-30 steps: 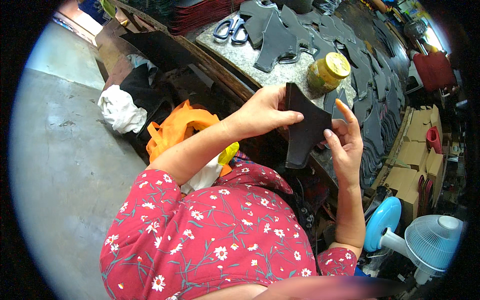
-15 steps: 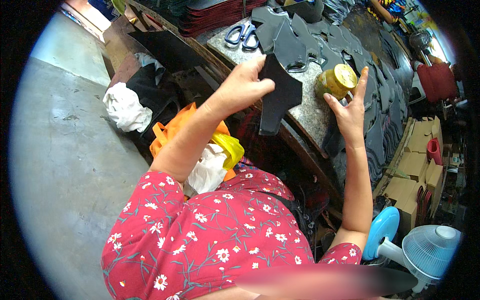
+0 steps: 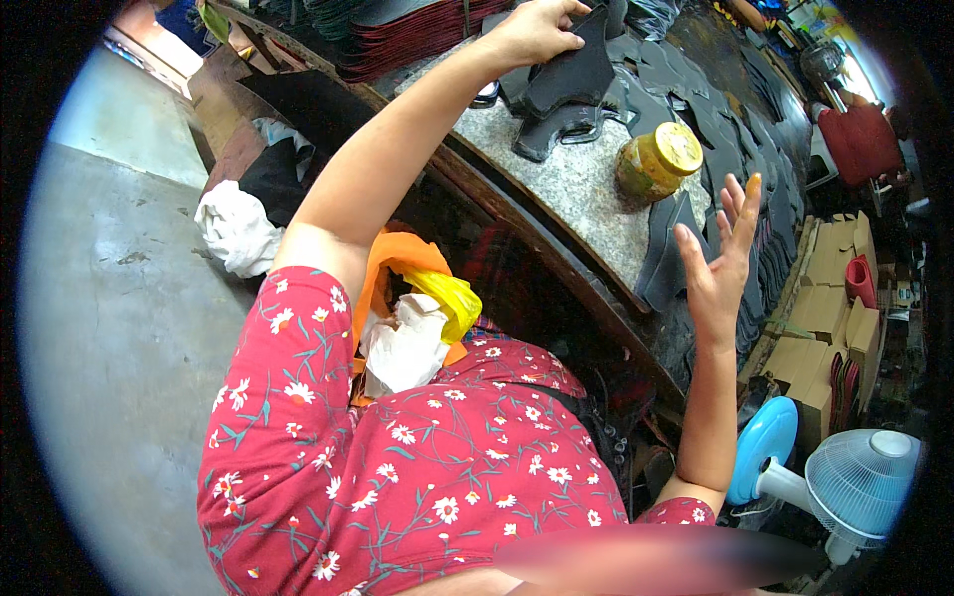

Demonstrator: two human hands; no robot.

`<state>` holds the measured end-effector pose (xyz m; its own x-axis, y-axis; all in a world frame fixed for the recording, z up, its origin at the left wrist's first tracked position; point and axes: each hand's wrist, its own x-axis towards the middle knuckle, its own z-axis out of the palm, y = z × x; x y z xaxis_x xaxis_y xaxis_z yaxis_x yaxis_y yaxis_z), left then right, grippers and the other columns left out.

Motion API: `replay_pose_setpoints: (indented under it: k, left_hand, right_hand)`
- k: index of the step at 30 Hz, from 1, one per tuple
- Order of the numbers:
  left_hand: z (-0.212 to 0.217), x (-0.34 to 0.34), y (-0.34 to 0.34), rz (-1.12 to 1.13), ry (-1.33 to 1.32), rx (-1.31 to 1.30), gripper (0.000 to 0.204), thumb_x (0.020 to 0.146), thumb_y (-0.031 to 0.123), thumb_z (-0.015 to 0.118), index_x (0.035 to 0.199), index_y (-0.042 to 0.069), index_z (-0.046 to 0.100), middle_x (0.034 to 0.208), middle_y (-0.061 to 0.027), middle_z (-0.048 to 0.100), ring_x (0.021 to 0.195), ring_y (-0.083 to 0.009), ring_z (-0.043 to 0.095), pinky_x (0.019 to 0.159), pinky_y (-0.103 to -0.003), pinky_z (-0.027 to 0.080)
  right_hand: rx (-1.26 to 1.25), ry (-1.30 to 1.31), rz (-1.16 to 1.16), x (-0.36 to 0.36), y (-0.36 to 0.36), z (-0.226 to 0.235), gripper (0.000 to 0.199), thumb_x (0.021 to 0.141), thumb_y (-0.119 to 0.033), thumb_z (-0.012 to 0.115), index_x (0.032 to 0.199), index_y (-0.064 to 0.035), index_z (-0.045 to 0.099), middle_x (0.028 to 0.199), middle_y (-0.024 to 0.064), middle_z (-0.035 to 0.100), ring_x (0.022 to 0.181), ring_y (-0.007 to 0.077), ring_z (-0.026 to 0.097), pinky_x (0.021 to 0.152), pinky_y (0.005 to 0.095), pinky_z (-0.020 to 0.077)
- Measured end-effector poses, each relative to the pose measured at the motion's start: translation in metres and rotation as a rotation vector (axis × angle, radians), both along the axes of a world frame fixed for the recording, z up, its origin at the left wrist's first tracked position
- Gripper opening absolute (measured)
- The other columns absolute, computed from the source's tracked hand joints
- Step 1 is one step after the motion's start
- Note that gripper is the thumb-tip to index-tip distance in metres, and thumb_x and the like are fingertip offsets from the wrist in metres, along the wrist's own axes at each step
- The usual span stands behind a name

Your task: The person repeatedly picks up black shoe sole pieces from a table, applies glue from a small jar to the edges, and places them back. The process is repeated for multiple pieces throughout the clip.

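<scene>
At the far side of the table, my left hand (image 3: pixel 542 32) pinches a dark, flat cut piece (image 3: pixel 578 72), which looks like a shoe-upper part. It is over other black cut pieces (image 3: pixel 556 129) on the speckled tabletop (image 3: pixel 596 204). My right hand (image 3: pixel 723 260) is raised with fingers spread, holding nothing; one fingertip is stained yellow-brown. Just left of it stands a smeared jar with a yellow lid (image 3: pixel 660 161). One more dark piece (image 3: pixel 668 253) lies at the near table edge. Only a bit of the scissors' handle (image 3: pixel 485 95) shows beside my left forearm.
Rows of overlapping dark pieces (image 3: pixel 760 214) cover the table's right side. A stack of red-edged sheets (image 3: pixel 417 40) sits at the far left. Bags in orange and yellow (image 3: pixel 452 303) hang by my lap. Cardboard boxes (image 3: pixel 820 333) and a blue fan (image 3: pixel 863 487) stand at right.
My left hand has carried the dark piece away from me, to the far pieces. My right hand has drawn back from the jar, down and to the right, and its fingers are spread.
</scene>
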<state>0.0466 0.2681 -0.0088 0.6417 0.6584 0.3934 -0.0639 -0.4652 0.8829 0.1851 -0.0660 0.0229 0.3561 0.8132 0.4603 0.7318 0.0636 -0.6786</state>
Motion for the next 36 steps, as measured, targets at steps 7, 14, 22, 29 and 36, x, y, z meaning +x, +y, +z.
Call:
replay_pose_setpoints:
  k: [7, 14, 22, 29, 36]
  left_hand:
    - [-0.002, 0.003, -0.015, 0.41, 0.26, 0.61, 0.049, 0.079, 0.012, 0.069, 0.126, 0.005, 0.059, 0.11, -0.0182, 0.065, 0.104, -0.0392, 0.06, 0.089, -0.046, 0.051]
    - [0.029, 0.011, -0.083, 0.18, -0.074, 0.855, 0.05, 0.083, 0.04, 0.077, 0.116, 0.004, 0.066, 0.11, -0.014, 0.068, 0.103, -0.0309, 0.065, 0.093, -0.041, 0.051]
    - [0.011, 0.025, -0.15, 0.089, -0.068, 0.652, 0.04, 0.087, 0.031, 0.074, 0.117, 0.005, 0.067, 0.111, -0.0152, 0.067, 0.104, -0.0328, 0.064, 0.094, -0.04, 0.05]
    - [0.008, 0.027, -0.151, 0.047, -0.132, 0.213, 0.037, 0.096, 0.029, 0.066, 0.12, 0.001, 0.066, 0.108, -0.0155, 0.072, 0.098, -0.0229, 0.07, 0.087, -0.033, 0.054]
    - [0.005, 0.028, -0.15, 0.028, -0.155, 0.114, 0.038, 0.096, 0.028, 0.066, 0.123, 0.002, 0.066, 0.112, -0.0149, 0.071, 0.101, -0.021, 0.069, 0.09, -0.032, 0.053]
  right_hand:
    - [-0.093, 0.025, -0.031, -0.003, -0.035, -0.004, 0.086, 0.083, -0.01, 0.074, 0.155, -0.0077, 0.028, 0.15, 0.0142, 0.042, 0.137, 0.0284, 0.043, 0.113, 0.0441, 0.032]
    - [-0.072, -0.212, 0.013, 0.016, -0.035, 0.022, 0.059, 0.083, -0.01, 0.073, 0.139, -0.0042, 0.054, 0.135, 0.0156, 0.058, 0.126, 0.0285, 0.052, 0.109, 0.0386, 0.0383]
    - [-0.066, -0.504, 0.02, 0.026, 0.007, 0.048, 0.039, 0.08, -0.024, 0.078, 0.116, -0.0103, 0.071, 0.118, 0.0109, 0.067, 0.117, 0.0312, 0.057, 0.103, 0.0411, 0.0431]
    - [-0.381, -0.781, -0.015, 0.02, 0.056, 0.039, 0.054, 0.077, -0.047, 0.078, 0.119, -0.0123, 0.071, 0.13, 0.0113, 0.061, 0.127, 0.0309, 0.051, 0.105, 0.0448, 0.0395]
    - [-0.267, -0.914, -0.131, 0.019, 0.06, 0.04, 0.057, 0.07, -0.063, 0.075, 0.108, -0.0208, 0.076, 0.129, 0.0048, 0.062, 0.125, 0.026, 0.052, 0.102, 0.0569, 0.0356]
